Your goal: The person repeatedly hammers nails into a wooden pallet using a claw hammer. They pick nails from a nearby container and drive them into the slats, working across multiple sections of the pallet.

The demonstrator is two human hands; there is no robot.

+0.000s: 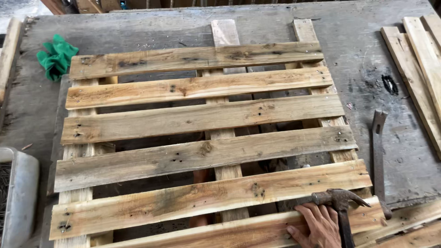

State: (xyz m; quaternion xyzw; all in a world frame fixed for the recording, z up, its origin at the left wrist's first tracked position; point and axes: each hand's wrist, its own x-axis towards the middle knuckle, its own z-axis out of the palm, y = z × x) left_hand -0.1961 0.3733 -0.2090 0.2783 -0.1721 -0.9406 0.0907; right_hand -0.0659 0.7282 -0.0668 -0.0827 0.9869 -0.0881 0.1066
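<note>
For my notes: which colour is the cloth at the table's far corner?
The cloth is bright green, head view.

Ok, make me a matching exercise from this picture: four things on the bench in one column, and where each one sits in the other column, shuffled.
Things:
1. Green cloth
2. Pry bar
3. Hammer
4. Loose slats

Places:
A. Far right corner of the bench
B. Near edge of the pallet, beside a hand
C. Far left, beyond the pallet's corner
D. Flat on the bench, just right of the pallet

Pairs: 1-C, 2-D, 3-B, 4-A
</note>
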